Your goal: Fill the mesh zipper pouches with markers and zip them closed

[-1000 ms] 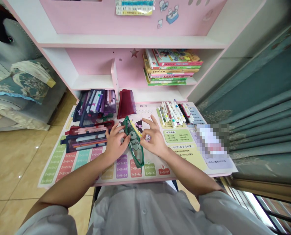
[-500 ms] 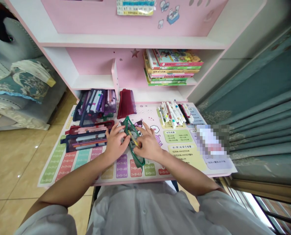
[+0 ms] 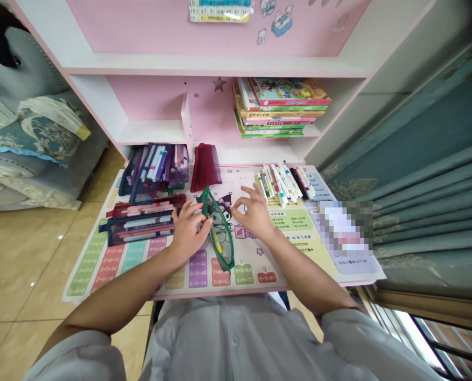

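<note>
A green-edged mesh pencil case lies open-mouthed at the middle of the desk, with one yellow marker inside it. At its left edge my left hand grips the rim near the thumb, other fingers spread. My right hand is to the right of the case, holding nothing, its fingers apart and thumb and forefinger curved toward each other. Beyond that hand lies a row of white markers, with darker-bodied ones at its right end.
Filled mesh pencil cases are piled at the desk's back left, others in front of them. A dark red case lies at the back. Stacked books stand on the shelf. A blurred-out object lies at right.
My right hand has let go of the yellow marker, which now lies in the green case, and has moved right and away toward the markers. My left hand stays at the case.
</note>
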Available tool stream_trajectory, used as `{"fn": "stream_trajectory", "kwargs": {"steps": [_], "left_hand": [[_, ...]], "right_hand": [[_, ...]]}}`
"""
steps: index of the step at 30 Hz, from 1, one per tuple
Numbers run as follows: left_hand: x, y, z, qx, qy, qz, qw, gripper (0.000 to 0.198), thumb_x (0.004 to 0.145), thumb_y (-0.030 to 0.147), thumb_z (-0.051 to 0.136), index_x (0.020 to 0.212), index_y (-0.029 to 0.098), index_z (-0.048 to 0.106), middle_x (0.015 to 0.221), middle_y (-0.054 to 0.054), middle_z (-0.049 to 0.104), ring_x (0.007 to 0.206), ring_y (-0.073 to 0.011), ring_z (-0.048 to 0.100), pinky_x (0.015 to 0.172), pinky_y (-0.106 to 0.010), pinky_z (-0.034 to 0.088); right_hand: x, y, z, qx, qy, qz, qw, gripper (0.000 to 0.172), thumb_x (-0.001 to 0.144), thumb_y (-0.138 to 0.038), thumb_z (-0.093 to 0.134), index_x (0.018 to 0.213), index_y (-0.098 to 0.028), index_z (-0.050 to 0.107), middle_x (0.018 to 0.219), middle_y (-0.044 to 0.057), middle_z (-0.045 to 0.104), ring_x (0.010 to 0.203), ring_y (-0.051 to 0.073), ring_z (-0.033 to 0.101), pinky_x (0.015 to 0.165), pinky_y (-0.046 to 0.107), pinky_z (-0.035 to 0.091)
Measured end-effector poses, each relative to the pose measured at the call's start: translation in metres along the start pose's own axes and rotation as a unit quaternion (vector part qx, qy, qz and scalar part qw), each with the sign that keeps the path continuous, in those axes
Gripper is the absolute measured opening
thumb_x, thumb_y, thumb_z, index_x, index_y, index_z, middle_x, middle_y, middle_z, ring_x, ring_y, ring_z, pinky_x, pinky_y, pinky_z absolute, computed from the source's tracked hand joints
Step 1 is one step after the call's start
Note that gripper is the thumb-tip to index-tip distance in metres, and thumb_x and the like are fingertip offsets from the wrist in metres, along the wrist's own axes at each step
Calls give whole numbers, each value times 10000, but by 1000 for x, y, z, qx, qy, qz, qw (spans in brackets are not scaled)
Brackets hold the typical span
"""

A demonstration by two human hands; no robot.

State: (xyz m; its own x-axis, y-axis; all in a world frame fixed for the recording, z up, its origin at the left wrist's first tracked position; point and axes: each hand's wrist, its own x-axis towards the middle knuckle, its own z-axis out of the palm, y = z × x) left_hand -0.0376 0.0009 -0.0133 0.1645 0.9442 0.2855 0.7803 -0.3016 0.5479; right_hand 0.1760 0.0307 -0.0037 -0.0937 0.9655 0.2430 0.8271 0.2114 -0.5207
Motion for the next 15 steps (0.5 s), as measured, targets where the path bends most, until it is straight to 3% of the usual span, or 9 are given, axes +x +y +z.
{"fn": "stream_trajectory", "kwargs": {"steps": [2, 4, 7, 10, 15], "left_hand": [[0, 0, 0, -2, 2, -1, 1000, 274, 916, 339, 552, 675, 217, 600, 1270, -75, 671, 1389, -337, 434, 1111, -698, 248], [0, 0, 0, -2, 3, 0, 1000, 272, 916, 341, 553, 678, 218, 603, 1268, -74, 672, 1385, -335, 439, 1116, -689, 253], [0, 0, -1, 0, 1, 1, 1000, 268, 909, 343, 559, 675, 219, 606, 1264, -75, 672, 1381, -338, 443, 1119, -683, 263], [0, 0, -1, -1, 3, 3, 1000, 268, 901, 343, 566, 666, 222, 606, 1255, -73, 675, 1378, -342, 447, 1125, -675, 265], [0, 0, 0, -8, 4, 3, 1000, 264, 901, 334, 561, 668, 215, 597, 1258, -72, 674, 1380, -352, 448, 1104, -697, 260]], "right_hand": [[15, 23, -3, -28, 41, 51, 997, 183, 847, -322, 592, 830, -177, 703, 1486, 167, 476, 1504, 433, 175, 1129, 749, 172], [29, 47, -4, -102, 90, 136, 981, 163, 810, -285, 624, 873, -154, 696, 1508, 181, 431, 1503, 444, 138, 1125, 734, 185], [42, 77, -1, -142, 80, 210, 964, 265, 755, -274, 642, 977, -134, 682, 1515, 198, 398, 1484, 473, 126, 1082, 759, 205], [46, 90, 5, -154, 59, 221, 961, 274, 747, -266, 616, 977, -133, 683, 1519, 192, 394, 1479, 482, 122, 1071, 769, 195], [49, 89, 11, -185, 33, 223, 957, 216, 778, -281, 604, 903, -142, 713, 1531, 168, 382, 1499, 469, 71, 1084, 784, 148]]}}
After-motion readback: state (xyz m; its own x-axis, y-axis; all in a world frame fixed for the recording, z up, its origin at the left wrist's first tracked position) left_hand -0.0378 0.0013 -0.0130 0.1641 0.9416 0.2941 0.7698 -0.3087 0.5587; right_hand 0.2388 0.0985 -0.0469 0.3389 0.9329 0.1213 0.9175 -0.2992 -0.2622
